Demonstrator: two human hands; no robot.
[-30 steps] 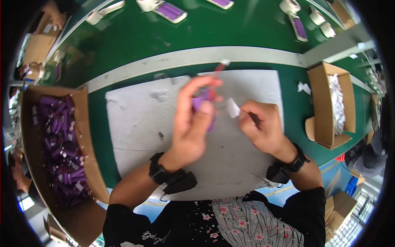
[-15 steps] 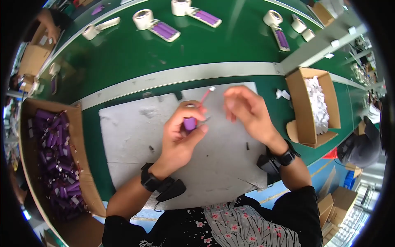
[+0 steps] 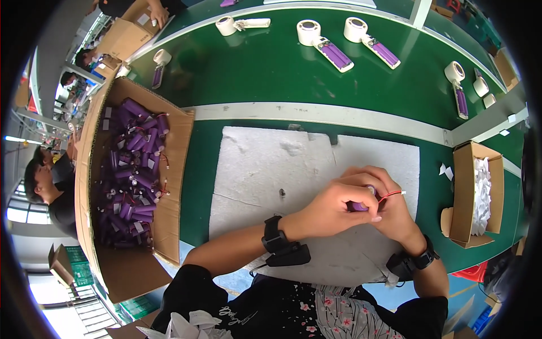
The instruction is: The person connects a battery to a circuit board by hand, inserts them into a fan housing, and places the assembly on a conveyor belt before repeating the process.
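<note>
**Foam board (image 3: 254, 175) between a large carton (image 3: 170, 214) and a small carton (image 3: 462, 195)**

From my remote seat I see the large carton to the left of the foam board, piled with purple cylinders (image 3: 135, 144); red wires, white plugs and pale tabs show among them. To the right of the board stands the small carton, filled with crumpled white scraps (image 3: 481, 198), a flap (image 3: 446, 222) sticking out on its side toward the board. One loose scrap (image 3: 446, 172) lies between that carton and the board.

Over the right part of the board I have the left hand (image 3: 339, 206) closed on a single purple cylinder (image 3: 359, 207), a red wire (image 3: 389, 195) and white plug (image 3: 403, 192) poking out past the fingers. The right hand (image 3: 392, 212) cups close around it from the other side, but I cannot tell whether it grips too.

Pale, scuffed and notched along its far edge, the board lies on a green bench (image 3: 243, 73). Beyond it I see a metal strip (image 3: 316, 116), then several white round-headed devices (image 3: 309, 33), some with purple cylinders in their open handles. Far off to the board's left, people (image 3: 62, 206) show past the large carton, and a co-worker's hand (image 3: 158, 14) rests at another carton (image 3: 127, 40). Blue floor (image 3: 226, 281) shows on the near side of the board.
</note>
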